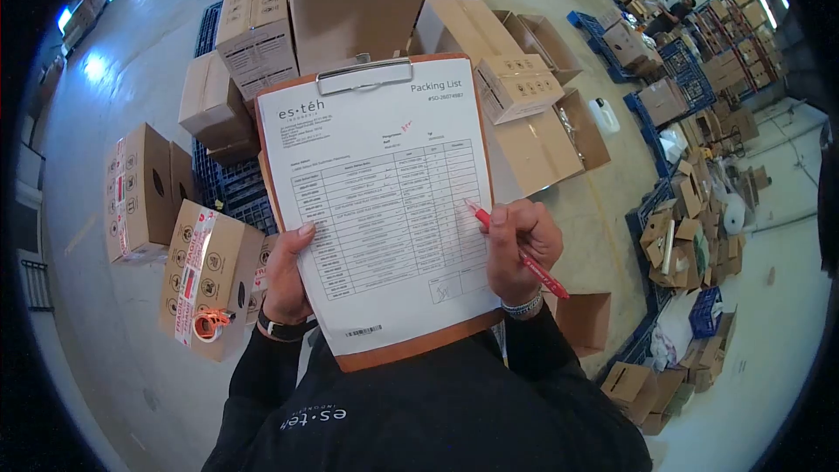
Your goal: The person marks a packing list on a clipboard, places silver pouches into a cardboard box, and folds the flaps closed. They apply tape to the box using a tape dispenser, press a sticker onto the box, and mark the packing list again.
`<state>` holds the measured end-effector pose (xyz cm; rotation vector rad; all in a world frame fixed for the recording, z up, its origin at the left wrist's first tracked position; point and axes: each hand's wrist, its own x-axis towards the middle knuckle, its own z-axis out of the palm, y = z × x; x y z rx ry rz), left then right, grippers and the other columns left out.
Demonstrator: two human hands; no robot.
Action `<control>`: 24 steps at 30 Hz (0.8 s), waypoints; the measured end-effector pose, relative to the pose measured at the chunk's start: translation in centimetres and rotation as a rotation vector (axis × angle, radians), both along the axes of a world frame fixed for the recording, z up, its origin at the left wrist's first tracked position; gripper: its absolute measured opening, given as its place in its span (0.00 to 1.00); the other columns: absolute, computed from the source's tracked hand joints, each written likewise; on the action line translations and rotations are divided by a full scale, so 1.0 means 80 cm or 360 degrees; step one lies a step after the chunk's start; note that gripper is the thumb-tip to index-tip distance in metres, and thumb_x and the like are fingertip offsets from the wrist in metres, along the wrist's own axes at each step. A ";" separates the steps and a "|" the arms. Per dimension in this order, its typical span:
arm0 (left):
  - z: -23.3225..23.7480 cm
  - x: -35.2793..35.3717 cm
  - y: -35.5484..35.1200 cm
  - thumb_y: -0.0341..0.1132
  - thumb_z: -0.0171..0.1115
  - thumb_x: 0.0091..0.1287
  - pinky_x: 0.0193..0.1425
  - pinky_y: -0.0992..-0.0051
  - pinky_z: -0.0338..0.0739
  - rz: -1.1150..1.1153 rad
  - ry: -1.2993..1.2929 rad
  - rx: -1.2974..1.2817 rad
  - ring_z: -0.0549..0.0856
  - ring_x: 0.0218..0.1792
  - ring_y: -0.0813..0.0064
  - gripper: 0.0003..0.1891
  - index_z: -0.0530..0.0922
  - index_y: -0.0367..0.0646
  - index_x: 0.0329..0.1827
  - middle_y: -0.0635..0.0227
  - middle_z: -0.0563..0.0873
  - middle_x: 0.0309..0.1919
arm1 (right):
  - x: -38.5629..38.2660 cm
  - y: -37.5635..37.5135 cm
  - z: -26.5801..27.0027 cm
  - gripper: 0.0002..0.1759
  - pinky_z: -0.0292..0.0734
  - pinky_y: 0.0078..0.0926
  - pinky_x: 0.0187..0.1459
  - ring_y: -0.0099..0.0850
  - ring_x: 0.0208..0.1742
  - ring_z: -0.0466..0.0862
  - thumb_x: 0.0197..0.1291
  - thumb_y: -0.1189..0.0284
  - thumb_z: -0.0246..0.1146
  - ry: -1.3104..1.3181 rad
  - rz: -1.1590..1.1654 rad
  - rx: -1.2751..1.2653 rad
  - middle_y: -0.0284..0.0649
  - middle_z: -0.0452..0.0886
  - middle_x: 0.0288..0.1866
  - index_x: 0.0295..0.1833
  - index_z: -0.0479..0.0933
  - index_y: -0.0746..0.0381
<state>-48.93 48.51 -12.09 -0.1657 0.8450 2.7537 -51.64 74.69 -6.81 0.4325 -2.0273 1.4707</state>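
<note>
A brown clipboard (384, 357) with a metal clip (364, 77) bears a printed packing list (367, 166). My left hand (287, 278) grips the clipboard's left edge, thumb on the paper. In my right hand (526, 249) is a red pen (544, 275), its tip over the right-hand columns of the table. The fingers of that hand are closed round the pen near the sheet's right edge. Small pen marks show in red near the top of the sheet.
Cartons stand on a blue pallet (240, 188) beyond the clipboard. A carton (210, 271) at the left carries an orange tape dispenser (211, 323). Open boxes (584, 319) and a white jug (603, 115) are at the right. Another person (677, 10) is far off, upper right.
</note>
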 end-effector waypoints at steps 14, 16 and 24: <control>0.000 -0.008 -0.005 0.42 0.51 0.69 0.63 0.60 0.81 -0.0079 0.0115 0.0040 0.81 0.61 0.54 0.34 0.57 0.30 0.73 0.43 0.74 0.65 | -0.012 -0.005 -0.002 0.15 0.65 0.18 0.22 0.16 0.20 0.70 0.64 0.79 0.65 0.0016 -0.0125 0.0072 0.33 0.75 0.20 0.25 0.70 0.62; 0.001 -0.008 -0.006 0.42 0.52 0.69 0.63 0.60 0.81 -0.0073 0.0103 0.0044 0.81 0.61 0.54 0.34 0.57 0.30 0.73 0.43 0.74 0.65 | -0.009 -0.007 -0.002 0.14 0.66 0.18 0.23 0.16 0.21 0.71 0.65 0.78 0.64 0.0017 -0.0179 -0.0059 0.32 0.75 0.20 0.26 0.70 0.62; -0.001 -0.005 -0.006 0.43 0.50 0.70 0.60 0.59 0.83 0.0108 0.0047 -0.0016 0.82 0.60 0.53 0.34 0.57 0.28 0.73 0.41 0.74 0.64 | 0.008 0.017 0.012 0.15 0.71 0.17 0.29 0.20 0.23 0.75 0.74 0.65 0.56 -0.0065 -0.0235 -0.0362 0.37 0.78 0.24 0.36 0.67 0.64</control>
